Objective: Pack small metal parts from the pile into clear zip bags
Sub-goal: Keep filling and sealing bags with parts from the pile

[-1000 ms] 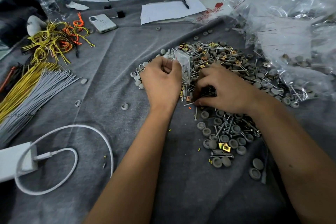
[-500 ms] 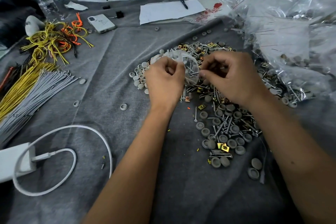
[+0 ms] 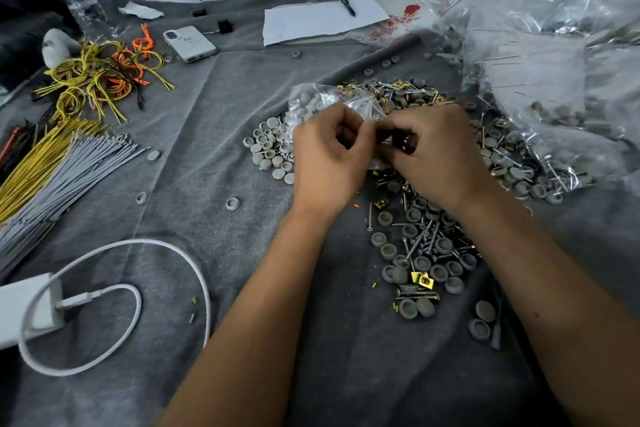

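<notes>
Both my hands meet over the near edge of the pile [image 3: 433,246], gray cloth [image 3: 346,357] under my forearms. Left hand [image 3: 329,156]: fingers curled, pinching the mouth of the clear zip bag [image 3: 332,99], which bulges away from my knuckles, part full of gray caps and screws. Right hand [image 3: 440,152]: fingers curled in against the same bag mouth, thumb and forefinger closed on something small and dark; I cannot make out which part. Step in hand, as I judge it: feeding a picked part into the bag. Next move calls for the left pinch to hold the mouth apart while the right lets the part go inside, clear of the zip strip, then reaches back to the pile just below it. Change from a second ago: my right hand was down on the pile to the right of the bag, picking; half a second ago it had risen to the bag; now it is pressed up against the left hand. Beyond my grip, to the right, filled bags [image 3: 554,80] lie heaped; far left, the wire bundles [image 3: 52,166], and a phone [image 3: 188,43] beyond them.
</notes>
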{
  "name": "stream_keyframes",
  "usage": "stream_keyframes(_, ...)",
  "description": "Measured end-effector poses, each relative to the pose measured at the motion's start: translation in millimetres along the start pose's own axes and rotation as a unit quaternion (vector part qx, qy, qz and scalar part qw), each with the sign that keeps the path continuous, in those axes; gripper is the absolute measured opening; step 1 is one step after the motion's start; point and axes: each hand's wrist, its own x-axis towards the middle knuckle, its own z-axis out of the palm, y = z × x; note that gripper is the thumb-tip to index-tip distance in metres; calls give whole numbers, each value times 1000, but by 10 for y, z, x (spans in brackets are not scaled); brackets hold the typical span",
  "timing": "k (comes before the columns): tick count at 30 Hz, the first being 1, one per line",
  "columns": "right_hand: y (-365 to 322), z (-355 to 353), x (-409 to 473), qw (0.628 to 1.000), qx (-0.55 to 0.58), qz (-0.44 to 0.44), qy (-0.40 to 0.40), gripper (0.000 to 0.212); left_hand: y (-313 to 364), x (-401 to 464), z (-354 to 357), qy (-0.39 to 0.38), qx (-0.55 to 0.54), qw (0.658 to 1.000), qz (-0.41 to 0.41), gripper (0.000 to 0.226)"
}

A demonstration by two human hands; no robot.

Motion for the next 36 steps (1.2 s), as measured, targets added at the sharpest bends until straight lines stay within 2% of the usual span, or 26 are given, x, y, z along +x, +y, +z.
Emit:
stream_keyframes(3, -1, -6, 12, 998, 1, -20, -65, 20, -16, 9, -14, 23, 6, 999, -22, 26)
stream_keyframes(8, 1, -8, 16, 999, 8, -13, 38, 15, -51, 51, -70, 79, 11, 995, -65, 26)
stream_keyframes(10, 27, -10, 13, 999, 13, 7, 48, 12, -56, 64, -89, 106, 13, 991, -80, 29)
stream_keyframes(17, 53, 87, -19, 990, -78, -39, -108, 24, -55, 90, -119, 155, 2, 983, -98, 24)
stream_keyframes(22, -22, 157, -44, 977, -151, -11, -147, 32, -58, 101, -139, 183, -21, 976, -116, 19)
stream_keyframes(29, -124, 182, -6, 965, -176, 18, -194, 37, -48, 102, -152, 191, -28, 973, -126, 19)
stream_keyframes(33, -122, 167, -2, 962, -171, 2, -214, 28, -45, 99, -149, 192, -33, 972, -128, 19)
stream_keyframes(36, -84, 190, -34, 954, -190, -30, -229, 30, -46, 103, -157, 190, -25, 973, -125, 20)
